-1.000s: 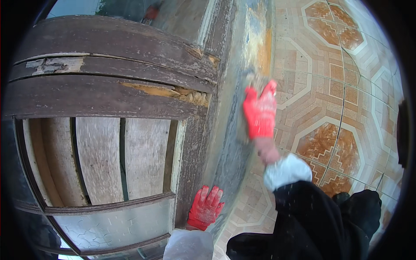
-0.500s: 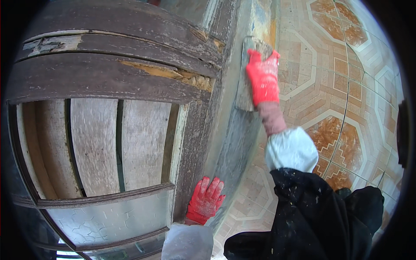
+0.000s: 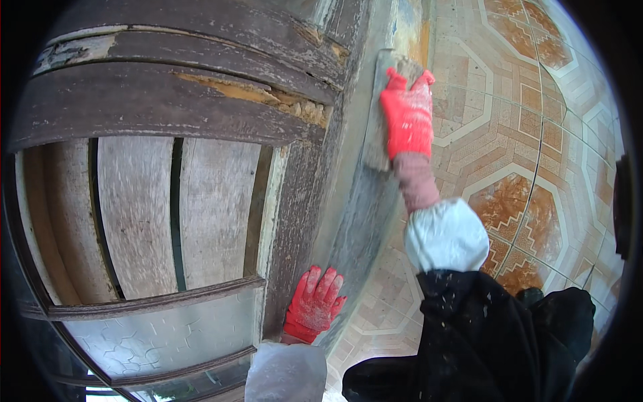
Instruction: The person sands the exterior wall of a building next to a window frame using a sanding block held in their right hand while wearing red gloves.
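- Landmark: the old wooden door (image 3: 201, 127), weathered grey, with vertical slats, a splintered rail and frosted glass panes low down. All places below are taken from it.
- Right hand (image 3: 407, 120), in a red glove, is clamped on a sanding block (image 3: 376, 134), a long grey pad lying flat against the door's edge face.
- The block's long axis runs along that edge, same direction as the stile. The upper end pokes out past the fingertips; the lower end shows below the palm.
- Left hand (image 3: 313, 305), also red-gloved, lies flat and spread on the door's stile, fingers pointing up the stile, holding nothing.
- The two hands are well apart: the left is nearer the person's body, the right is reached out farther along the same edge.
- The block lies under the right hand and ahead of the left, up along the edge; the right hand is the nearer one by far.
- Beyond the door's edge: patterned tile floor (image 3: 522, 154), orange and cream.
- White sleeve cuffs and dusty dark clothing sit below the door's edge.
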Motion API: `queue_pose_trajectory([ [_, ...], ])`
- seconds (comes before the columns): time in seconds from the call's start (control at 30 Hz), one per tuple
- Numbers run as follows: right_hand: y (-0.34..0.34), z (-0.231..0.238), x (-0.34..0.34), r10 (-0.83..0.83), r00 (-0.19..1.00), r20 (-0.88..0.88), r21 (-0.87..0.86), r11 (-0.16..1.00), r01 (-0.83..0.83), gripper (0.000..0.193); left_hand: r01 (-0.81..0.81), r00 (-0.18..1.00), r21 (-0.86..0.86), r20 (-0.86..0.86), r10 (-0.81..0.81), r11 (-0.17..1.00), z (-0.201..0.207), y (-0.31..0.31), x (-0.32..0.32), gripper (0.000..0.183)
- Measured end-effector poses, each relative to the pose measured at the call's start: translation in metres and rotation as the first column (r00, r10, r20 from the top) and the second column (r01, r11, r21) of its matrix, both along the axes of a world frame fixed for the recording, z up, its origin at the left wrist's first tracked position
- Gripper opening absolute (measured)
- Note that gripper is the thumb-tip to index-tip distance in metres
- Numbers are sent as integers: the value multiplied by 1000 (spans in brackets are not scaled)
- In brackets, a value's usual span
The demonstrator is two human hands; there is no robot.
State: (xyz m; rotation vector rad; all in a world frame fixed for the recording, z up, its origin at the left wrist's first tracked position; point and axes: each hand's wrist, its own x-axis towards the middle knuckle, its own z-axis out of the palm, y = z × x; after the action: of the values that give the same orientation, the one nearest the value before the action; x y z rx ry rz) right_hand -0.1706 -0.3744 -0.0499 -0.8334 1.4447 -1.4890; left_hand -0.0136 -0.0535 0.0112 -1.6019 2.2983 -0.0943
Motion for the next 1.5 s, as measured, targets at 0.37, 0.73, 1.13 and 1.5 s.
queue_pose_trajectory([
  [0.37,128,35,42,142,968,208,-313,947,-72,51,-55,998,32,6,55,998,5,11,9,54],
  [0.73,103,4,16,13,975,-220,-130,991,-43,75,-5,1000,-17,-27,4,1000,2,2,0,54],
  [1.13,-25,-24,-12,2,991,136,-34,999,3,53,-33,999,16,-8,33,999,-1,1,-3,55],
  [1.5,147,-32,42,157,987,-21,-89,983,-158,60,-39,999,0,4,39,999,2,11,6,54],
])
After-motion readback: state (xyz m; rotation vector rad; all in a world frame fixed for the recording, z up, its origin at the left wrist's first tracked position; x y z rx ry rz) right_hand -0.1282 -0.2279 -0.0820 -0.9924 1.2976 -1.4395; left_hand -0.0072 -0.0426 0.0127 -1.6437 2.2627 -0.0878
